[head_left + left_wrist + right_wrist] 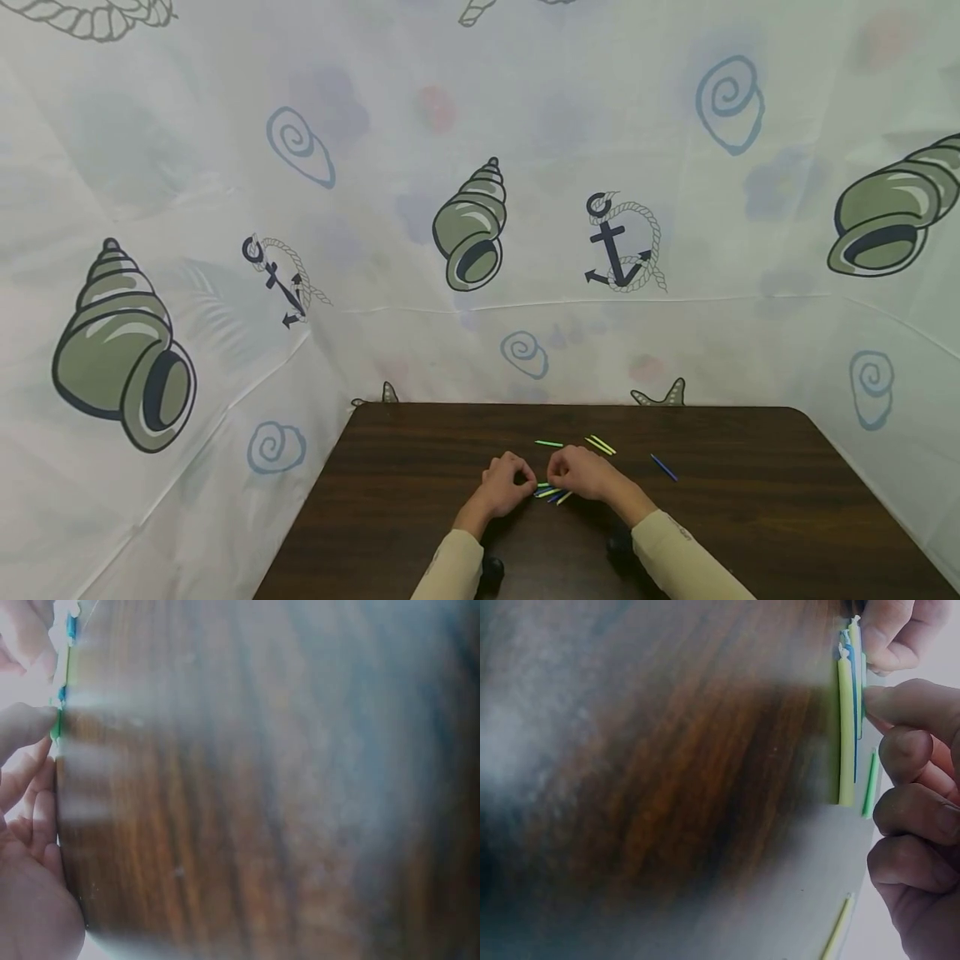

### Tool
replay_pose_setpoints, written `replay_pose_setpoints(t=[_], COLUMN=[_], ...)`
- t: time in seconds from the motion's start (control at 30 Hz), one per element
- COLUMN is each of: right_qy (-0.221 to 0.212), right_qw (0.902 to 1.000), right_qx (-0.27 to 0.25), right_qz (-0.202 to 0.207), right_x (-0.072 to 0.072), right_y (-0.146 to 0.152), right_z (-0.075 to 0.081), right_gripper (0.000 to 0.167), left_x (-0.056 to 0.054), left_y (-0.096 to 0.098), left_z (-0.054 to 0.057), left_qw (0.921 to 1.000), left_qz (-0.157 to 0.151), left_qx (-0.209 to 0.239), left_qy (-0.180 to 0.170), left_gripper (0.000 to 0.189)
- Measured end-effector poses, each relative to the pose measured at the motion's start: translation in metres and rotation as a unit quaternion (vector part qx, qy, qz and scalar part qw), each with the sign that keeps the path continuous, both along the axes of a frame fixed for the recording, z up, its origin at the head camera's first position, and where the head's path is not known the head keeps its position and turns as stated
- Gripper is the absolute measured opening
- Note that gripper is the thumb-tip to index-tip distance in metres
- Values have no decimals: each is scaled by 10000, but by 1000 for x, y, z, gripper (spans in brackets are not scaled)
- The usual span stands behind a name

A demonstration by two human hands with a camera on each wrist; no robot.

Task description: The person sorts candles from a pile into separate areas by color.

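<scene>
Several thin birthday candles with white wicks lie in a small bunch on the table between the two hands. A green candle point(544, 485) spans the fingertips at the far side of the bunch. My left hand point(508, 483) pinches its left end between thumb and finger. From the other side, my right hand point(588, 473) pinches near its right end, its other fingers curled in. In the right wrist view a yellow candle point(845, 727) and a blue candle point(855, 712) lie side by side in the bunch. The fingers partly hide the bunch in the head view.
Beyond the hands on the brown table point(750, 517) lie a loose green candle point(549, 443), two yellow candles point(601, 445) and, farther right, a blue candle point(663, 467). A white curtain point(390, 350) with printed shells and anchors hangs behind and at both sides.
</scene>
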State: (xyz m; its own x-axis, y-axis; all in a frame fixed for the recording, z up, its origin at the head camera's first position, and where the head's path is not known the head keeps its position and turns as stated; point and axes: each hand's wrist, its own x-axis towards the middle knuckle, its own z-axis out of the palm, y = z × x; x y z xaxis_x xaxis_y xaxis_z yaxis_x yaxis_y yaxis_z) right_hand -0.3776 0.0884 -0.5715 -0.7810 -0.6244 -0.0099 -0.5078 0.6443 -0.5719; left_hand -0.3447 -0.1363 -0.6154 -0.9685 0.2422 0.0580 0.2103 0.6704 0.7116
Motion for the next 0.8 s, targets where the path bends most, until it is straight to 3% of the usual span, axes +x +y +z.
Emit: replay_pose_setpoints(t=[0.57,0.8], right_qy=[103,220], right_qw=[9967,9948], right_qx=[770,950], right_qz=[254,303], right_x=[3,6], right_y=[-8,-13], right_z=[16,20], right_gripper=[17,20], left_x=[-2,4], left_y=[1,1], left_z=[-2,1], left_qw=[10000,9999], left_qz=[-30,-13], left_qx=[-45,-84], left_qy=[75,96], left_gripper=[12,12])
